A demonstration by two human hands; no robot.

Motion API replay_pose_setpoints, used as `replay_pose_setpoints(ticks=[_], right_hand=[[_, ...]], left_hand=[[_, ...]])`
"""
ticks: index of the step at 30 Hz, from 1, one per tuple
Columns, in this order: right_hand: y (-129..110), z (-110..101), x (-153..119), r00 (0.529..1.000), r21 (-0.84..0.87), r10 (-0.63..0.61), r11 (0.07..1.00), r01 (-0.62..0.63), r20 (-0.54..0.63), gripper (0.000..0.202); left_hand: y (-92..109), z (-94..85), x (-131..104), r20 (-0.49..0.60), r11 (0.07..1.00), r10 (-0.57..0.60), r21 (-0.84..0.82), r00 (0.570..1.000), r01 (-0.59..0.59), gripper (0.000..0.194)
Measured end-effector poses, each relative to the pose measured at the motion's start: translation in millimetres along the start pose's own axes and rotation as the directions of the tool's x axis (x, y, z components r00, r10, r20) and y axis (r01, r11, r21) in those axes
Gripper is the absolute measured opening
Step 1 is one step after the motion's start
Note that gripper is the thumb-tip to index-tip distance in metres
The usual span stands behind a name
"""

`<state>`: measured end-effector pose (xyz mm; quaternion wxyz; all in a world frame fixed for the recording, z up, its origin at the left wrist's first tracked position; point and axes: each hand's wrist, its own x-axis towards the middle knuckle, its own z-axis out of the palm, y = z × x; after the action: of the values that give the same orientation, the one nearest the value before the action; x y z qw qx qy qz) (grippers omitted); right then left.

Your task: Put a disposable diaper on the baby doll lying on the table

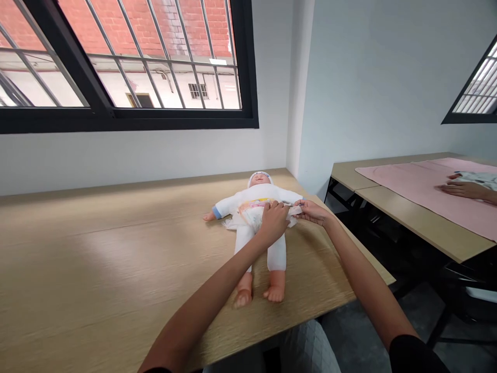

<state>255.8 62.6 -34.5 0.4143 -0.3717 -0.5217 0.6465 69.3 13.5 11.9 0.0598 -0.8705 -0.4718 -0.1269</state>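
A baby doll [243, 243] in a white outfit and cap lies on its back on the wooden table, its bare feet towards me. Around its hips is a white diaper [253, 212] with a coloured print along the front waist; its left-hand side flap spreads loosely. My left hand [274, 220] lies over the diaper's front, fingers curled onto its right part. At the doll's side, my right hand [311, 212] pinches the white side edge of the same diaper. My fingers partly hide that edge, so how it is fastened there is unclear.
The table [116, 269] meets the wall below a barred window [163, 57]. To the right, across a gap, stands another table with a pink cloth [423, 189], where another person's hand [464, 190] rests near white patterned fabric.
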Motion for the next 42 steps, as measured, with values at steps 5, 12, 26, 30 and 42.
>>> replay_pose_setpoints(ticks=[5,12,26,30,42], right_hand=[[1,0,3,0.996,0.05,-0.058,0.997,0.062,-0.071,0.026],[-17,-20,-13,1.0,-0.198,-0.023,0.98,0.02,-0.014,0.037],[-9,-3,-8,0.973,-0.521,-0.096,0.831,0.195,0.212,0.027],[-19,1,-13,0.943,-0.464,-0.308,0.822,0.329,0.124,0.027],[-13,1,-6,0.882,-0.442,-0.469,0.781,0.442,0.053,0.023]], left_hand=[[-4,3.6,6,-0.038,0.999,-0.045,-0.002,0.998,0.045,0.015],[-9,4.9,9,-0.053,0.997,-0.077,-0.016,0.996,0.077,0.015],[-12,10.9,16,-0.082,0.995,-0.093,0.015,0.992,0.094,0.012],[-12,10.0,15,-0.075,0.998,-0.056,0.023,0.996,0.058,0.011],[-9,4.4,9,-0.127,1.0,-0.01,0.022,0.992,0.013,0.03]])
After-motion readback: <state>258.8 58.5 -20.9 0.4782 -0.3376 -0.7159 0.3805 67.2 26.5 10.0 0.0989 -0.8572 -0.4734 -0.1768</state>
